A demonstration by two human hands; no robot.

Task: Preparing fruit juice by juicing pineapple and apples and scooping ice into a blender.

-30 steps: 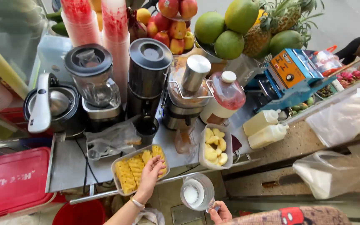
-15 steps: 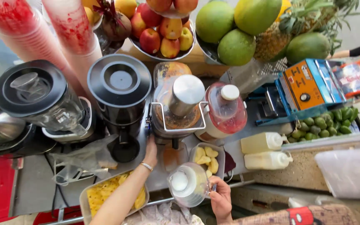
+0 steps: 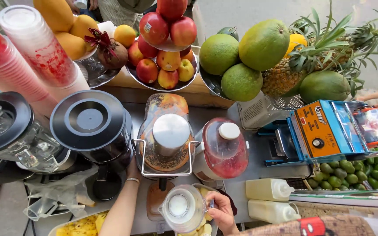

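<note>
Clear plastic jug (image 3: 183,209) clamped by its handle in right hand (image 3: 222,211), low in front of the juicer (image 3: 166,142); left hand (image 3: 133,168) reached up beside juicer's base, mostly hidden, grip impossible to tell; red-filled pitcher (image 3: 222,148) just right.

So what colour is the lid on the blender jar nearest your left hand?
Black, a round lid on the jar beside the left hand; seen in the head view.

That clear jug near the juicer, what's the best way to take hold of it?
By the handle on its right side, coming in from the right. The clear jug is upright and round-bodied, and the right hand already grips it there, leaving the open mouth clear.
</note>
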